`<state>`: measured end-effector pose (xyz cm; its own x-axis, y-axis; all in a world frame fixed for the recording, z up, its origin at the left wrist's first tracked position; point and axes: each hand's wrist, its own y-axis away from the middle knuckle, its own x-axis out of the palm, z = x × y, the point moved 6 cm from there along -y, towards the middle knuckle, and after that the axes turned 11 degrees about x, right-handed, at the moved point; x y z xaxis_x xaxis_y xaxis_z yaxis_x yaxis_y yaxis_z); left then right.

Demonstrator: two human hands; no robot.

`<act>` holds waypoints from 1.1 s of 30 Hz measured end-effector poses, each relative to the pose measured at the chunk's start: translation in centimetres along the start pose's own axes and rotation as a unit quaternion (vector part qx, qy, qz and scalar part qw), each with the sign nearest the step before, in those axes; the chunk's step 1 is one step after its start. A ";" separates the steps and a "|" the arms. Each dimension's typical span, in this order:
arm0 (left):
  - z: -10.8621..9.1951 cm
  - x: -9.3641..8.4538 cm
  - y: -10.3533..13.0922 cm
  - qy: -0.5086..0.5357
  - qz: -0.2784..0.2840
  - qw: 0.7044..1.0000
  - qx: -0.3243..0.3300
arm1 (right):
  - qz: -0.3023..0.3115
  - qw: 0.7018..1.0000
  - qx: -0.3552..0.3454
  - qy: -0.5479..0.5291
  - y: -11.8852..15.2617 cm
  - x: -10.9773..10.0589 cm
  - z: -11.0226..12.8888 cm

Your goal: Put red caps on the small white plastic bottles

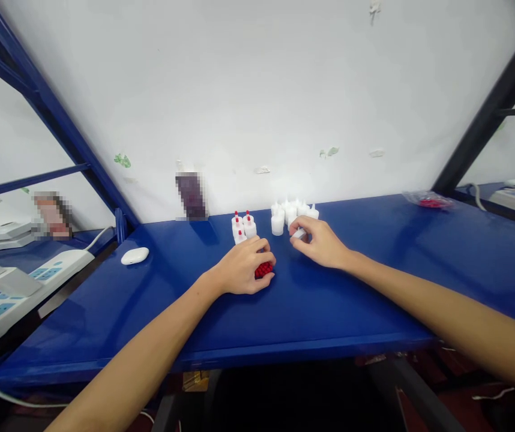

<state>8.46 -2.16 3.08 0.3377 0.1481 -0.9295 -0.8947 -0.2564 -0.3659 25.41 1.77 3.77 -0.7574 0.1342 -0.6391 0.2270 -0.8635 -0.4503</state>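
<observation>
My left hand (247, 267) rests on the blue table with its fingers curled round a clump of small red pieces (264, 270). Just behind it stand several small white bottles with red tips (249, 227). Between the thumb and fingers of my right hand (318, 241) is a small white bottle (299, 234), tilted and partly hidden by the fingers. Close behind the right hand is a group of small white bottles with pointed white tips (278, 223). That hand covers part of the group.
A white rounded case (135, 255) lies on the blue table (329, 318) at left. A blurred-out phone-like object (192, 195) leans on the wall. A clear bag with red pieces (429, 201) lies back right. A power strip (27, 294) runs along the left side.
</observation>
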 end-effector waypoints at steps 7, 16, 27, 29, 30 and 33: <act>-0.2 0.0 -0.1 0.048 -0.040 0.998 0.002 | 0.053 0.998 -0.004 -0.024 0.4 1.1 0.1; 1.2 -2.2 0.3 0.077 -0.253 0.960 -0.092 | 0.109 0.989 -0.100 0.002 1.6 1.2 3.0; 0.0 -1.7 -0.1 0.109 -0.249 0.961 -0.059 | 0.090 0.991 -0.102 -0.018 2.2 1.8 4.1; -0.2 -1.6 -0.2 0.113 -0.245 0.962 -0.051 | 0.081 0.992 -0.098 -0.021 2.2 1.7 4.2; -0.2 -1.6 -0.2 0.113 -0.243 0.962 -0.050 | 0.085 0.992 -0.092 -0.024 2.1 1.7 4.2; -0.3 -1.4 -0.2 0.108 -0.238 0.964 -0.049 | 0.132 0.988 -0.069 -0.033 2.2 2.0 3.7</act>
<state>8.20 -2.59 4.47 0.7656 0.0717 -0.6393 -0.5948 -0.2996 -0.7460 22.08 -1.67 3.83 -0.6974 -0.1230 -0.7061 0.5002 -0.7891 -0.3566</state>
